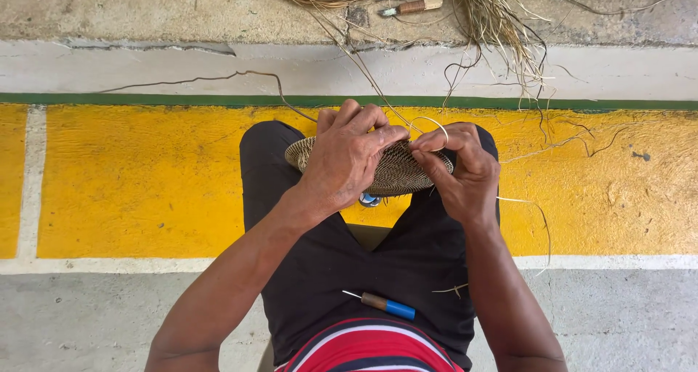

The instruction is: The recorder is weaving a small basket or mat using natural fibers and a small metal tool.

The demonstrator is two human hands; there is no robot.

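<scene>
Both hands (349, 158) (462, 168) grip woven basket (400, 172) w/ fibre strand (436, 125) — nothing inside.

Taking the woven basket disc (396, 170) on the knees as the mark, both hands crowd it: the left hand (347, 158) lies over its near-left half, the right hand (458, 170) pinches at its right rim. Beyond it, loose fibre strands (502, 23) trail down off the ledge, beside a small knife (411, 6). Left and right of it the yellow-painted floor (138, 183) lies open; nearer, an awl (382, 304) rests on the lap.
</scene>
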